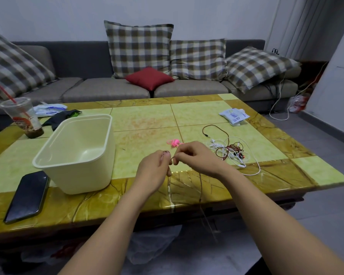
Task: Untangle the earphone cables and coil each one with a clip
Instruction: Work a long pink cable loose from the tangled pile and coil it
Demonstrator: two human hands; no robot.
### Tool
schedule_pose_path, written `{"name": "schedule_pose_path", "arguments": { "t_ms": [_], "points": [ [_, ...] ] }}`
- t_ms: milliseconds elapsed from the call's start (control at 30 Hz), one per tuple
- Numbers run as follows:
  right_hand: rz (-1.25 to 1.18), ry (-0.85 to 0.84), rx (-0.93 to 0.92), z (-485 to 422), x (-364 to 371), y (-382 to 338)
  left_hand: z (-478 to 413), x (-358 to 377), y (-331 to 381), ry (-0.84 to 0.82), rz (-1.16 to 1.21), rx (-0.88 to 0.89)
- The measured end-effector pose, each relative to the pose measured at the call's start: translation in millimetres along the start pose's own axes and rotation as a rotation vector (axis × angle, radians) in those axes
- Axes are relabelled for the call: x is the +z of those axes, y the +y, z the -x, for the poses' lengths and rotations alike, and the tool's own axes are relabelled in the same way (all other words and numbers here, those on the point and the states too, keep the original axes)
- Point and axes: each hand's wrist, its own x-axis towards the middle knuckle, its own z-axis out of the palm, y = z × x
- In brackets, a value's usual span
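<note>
While both hands work just right of the cream tub [83, 175], the left hand [157, 167] pinches small loops of a thin reddish cable [200, 183] and the right hand [195, 155] pinches the same cable beside it, one strand hanging past the surface [147, 120] edge. Farther right of the tub lie pink clips [174, 142], then a tangle of white and red earphone cables [230, 151].

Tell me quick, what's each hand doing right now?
Left hand: closed, holding a small coil of the dark cable.
Right hand: closed, pinching the same cable.
</note>
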Motion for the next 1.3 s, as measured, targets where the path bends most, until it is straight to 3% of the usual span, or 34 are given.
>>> {"name": "schedule_pose_path", "arguments": {
  "t_ms": [67, 167, 233, 333, 433, 500, 600, 667, 733, 833, 1000, 1300],
  "points": [
    [-0.044, 0.066, -0.008, 1, -5, -1, 2, -3, 5, -0.091, 0.141, -0.068],
    [-0.094, 0.110, -0.021, 1, -8, 4, 7, -10, 15, -0.290, 0.581, -0.187],
    [-0.178, 0.109, -0.016, 0, -4, 8, 6, -12, 20, -0.326, 0.851, -0.189],
    [-0.223, 0.090, 0.040, 0, 2, 15, 3, -13, 25, -0.209, 1.210, -0.198],
    [-0.139, -0.092, 0.105, 3, 6, 15, -2, -15, 21, 0.032, 1.441, -0.164],
    [-0.089, -0.227, 0.125, 6, 7, 11, -4, -15, 16, 0.142, 1.214, -0.105],
    [-0.067, -0.287, 0.114, 8, 5, 6, -3, -8, 6, 0.192, 0.446, -0.034],
    [-0.063, -0.252, 0.087, 8, 2, 4, 0, -2, 1, 0.124, 0.108, 0.018],
    [0.012, -0.165, 0.054, 7, -3, 7, 2, 4, -1, -0.013, -0.014, 0.009],
    [0.008, -0.007, 0.031, 6, -9, 13, 4, 6, 2, -0.170, 0.068, -0.074],
    [-0.190, 0.105, 0.014, 6, -13, 15, 7, 0, 14, -0.304, 0.607, -0.150],
    [-0.375, 0.069, 0.106, 5, 4, 16, 0, 0, 17, -0.230, 1.118, -0.310]
  ]
}}
